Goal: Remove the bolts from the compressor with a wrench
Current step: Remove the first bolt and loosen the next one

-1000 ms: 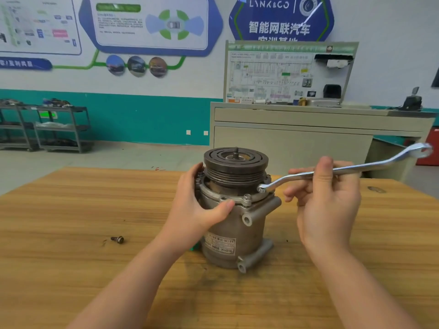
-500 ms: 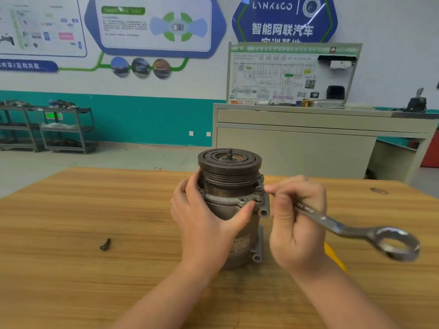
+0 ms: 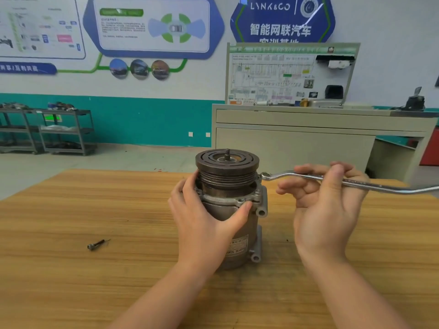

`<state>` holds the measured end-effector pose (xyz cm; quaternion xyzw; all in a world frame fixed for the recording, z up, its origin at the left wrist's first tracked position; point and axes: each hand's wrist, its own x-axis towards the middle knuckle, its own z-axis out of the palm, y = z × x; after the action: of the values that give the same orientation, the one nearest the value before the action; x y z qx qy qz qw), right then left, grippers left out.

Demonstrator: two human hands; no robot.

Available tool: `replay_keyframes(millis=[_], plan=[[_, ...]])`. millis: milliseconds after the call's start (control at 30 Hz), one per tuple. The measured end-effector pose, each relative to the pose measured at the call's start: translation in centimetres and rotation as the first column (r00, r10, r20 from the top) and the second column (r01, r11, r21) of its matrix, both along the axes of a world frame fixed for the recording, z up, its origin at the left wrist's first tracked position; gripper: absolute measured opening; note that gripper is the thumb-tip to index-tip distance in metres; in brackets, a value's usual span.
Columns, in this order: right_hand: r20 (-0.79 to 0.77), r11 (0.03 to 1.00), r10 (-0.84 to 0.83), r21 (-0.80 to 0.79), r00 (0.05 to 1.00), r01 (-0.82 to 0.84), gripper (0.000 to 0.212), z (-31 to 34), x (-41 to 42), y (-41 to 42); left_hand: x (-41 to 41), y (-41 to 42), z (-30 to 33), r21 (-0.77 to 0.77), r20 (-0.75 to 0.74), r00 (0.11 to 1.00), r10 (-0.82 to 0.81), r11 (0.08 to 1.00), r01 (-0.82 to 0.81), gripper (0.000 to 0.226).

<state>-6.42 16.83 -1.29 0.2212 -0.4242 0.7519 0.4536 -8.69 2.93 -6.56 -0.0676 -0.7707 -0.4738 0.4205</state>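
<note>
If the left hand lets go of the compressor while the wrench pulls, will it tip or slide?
The compressor looks like solid metal, so probably heavy. It stands upright, taller than wide, so a sideways pull from the wrench up high might rock it. On the smooth wooden table it could also twist.

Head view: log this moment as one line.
left hand grips compressor upright on table | right hand holds wrench, ring end beside pulley | loose bolt on table
</note>
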Motion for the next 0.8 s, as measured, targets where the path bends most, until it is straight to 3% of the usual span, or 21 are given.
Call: replay_keyframes(millis=[267, 467, 533, 667, 733, 800], plan=[[-0.154, 0.921, -0.205, 0.305, 0.966, 0.244, 0.004, -0.8, -0.1, -0.5, 0.3, 0.0, 0.2, -0.01, 0.022, 1.0, 0.007, 1.0, -0.007, 0.104], [-0.272, 0.837, -0.242, 0.427, 0.932, 0.342, 0.008, -1.6, -0.6, -0.1, 0.3, -0.1, 0.2, -0.008, 0.034, 0.999, -0.001, 1.0, 0.001, 0.103], [-0.341, 0.765, -0.284, 0.483, 0.896, 0.426, 0.022, -1.9, -0.6, 0.2, 0.3, -0.1, 0.2, -0.009, 0.026, 1.0, 0.003, 1.0, -0.003, 0.103], [-0.564, 0.54, -0.369, 0.517, 0.739, 0.664, 0.03, -1.9, -0.4, 0.3, 0.3, 0.0, 0.1, -0.01, 0.018, 1.0, 0.002, 1.0, -0.002, 0.102], [-0.514, 0.582, -0.364, 0.526, 0.777, 0.621, 0.027, -2.1, -0.5, 0.1, 0.3, 0.0, 0.1, -0.015, 0.02, 1.0, 0.002, 1.0, -0.002, 0.102], [-0.307, 0.792, -0.326, 0.427, 0.894, 0.436, 0.018, -2.0, -0.5, -0.4, 0.4, -0.1, 0.2, -0.017, 0.021, 1.0, 0.005, 1.0, -0.005, 0.103]])
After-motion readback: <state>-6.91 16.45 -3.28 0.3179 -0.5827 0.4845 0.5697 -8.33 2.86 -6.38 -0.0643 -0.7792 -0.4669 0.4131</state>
